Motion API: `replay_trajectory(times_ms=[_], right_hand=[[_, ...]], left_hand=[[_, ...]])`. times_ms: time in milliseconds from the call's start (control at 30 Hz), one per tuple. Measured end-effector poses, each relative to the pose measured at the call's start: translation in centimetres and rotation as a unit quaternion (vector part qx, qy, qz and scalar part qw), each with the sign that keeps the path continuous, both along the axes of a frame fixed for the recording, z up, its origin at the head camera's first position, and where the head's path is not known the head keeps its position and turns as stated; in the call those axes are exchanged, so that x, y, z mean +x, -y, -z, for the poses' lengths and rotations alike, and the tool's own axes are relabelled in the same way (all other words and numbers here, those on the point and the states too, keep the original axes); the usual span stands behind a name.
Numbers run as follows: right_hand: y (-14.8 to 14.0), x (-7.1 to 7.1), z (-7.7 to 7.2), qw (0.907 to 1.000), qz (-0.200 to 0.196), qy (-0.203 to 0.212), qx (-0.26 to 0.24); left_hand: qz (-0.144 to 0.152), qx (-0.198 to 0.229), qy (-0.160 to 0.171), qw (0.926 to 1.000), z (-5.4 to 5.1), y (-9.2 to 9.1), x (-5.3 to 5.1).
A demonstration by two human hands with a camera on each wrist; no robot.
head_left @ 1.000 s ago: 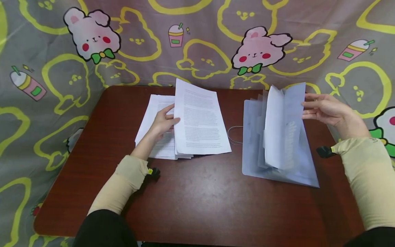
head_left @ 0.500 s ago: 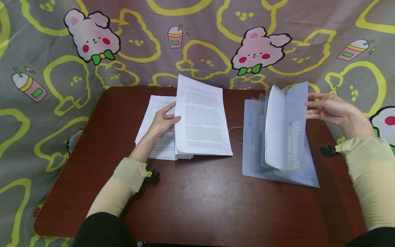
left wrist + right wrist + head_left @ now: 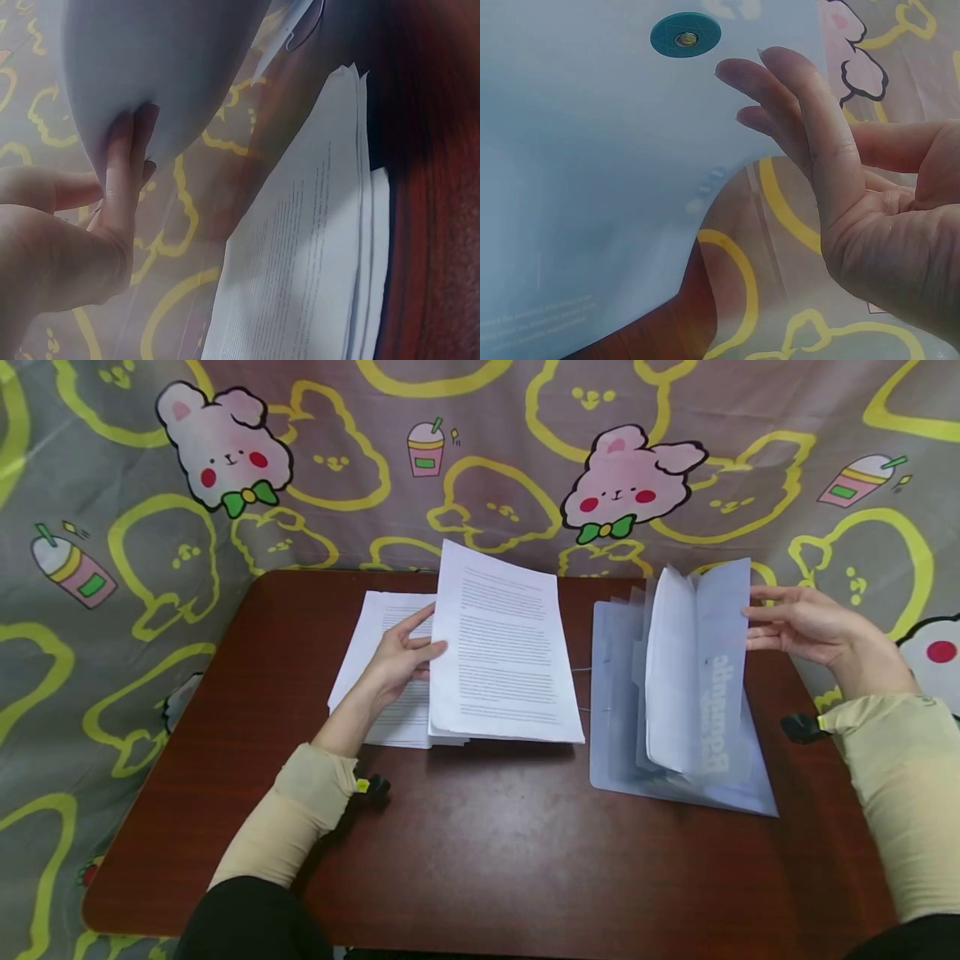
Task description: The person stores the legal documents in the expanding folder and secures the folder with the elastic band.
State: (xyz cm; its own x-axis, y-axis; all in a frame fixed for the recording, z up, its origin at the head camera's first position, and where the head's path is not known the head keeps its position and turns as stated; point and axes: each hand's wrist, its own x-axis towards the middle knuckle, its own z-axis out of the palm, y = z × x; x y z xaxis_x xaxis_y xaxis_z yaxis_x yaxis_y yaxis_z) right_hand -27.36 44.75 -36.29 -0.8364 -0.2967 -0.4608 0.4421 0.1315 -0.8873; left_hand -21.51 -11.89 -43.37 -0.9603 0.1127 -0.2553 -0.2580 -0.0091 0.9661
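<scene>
Toward far edge of brown wooden table [image 3: 495, 860], head view: left hand [image 3: 397, 660] pinches white printed sheets [image 3: 510, 660]; right hand [image 3: 810, 627], fingers [image 3: 767, 595] extended, touches translucent blue plastic folder [image 3: 615, 727] nearer right edge. Left wrist: white paper stack [image 3: 300, 247] below. Right wrist: round teal button [image 3: 666, 36] near fingers.

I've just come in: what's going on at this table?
A person's left hand pinches some printed sheets by one edge, tilting them up. A stack of printed pages lies on the table below. The right hand is at the raised cover of a translucent blue folder, its fingers relaxed. The lifted sheets are outside the folder.
</scene>
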Motion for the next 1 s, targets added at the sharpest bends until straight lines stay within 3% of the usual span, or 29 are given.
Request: replay_trajectory(times_ms=[600,1000], right_hand=[[-0.2,0.3,-0.5,0.9998,0.004,-0.006,-0.018],[-0.1,0.4,-0.3,0.9996,0.015,0.0,-0.024]], left_hand=[[0.024,0.035,0.035,0.9985,0.5,-2.5,-0.1],[0.03,0.097,0.027,0.9944,0.8,-4.4,-0.3]])
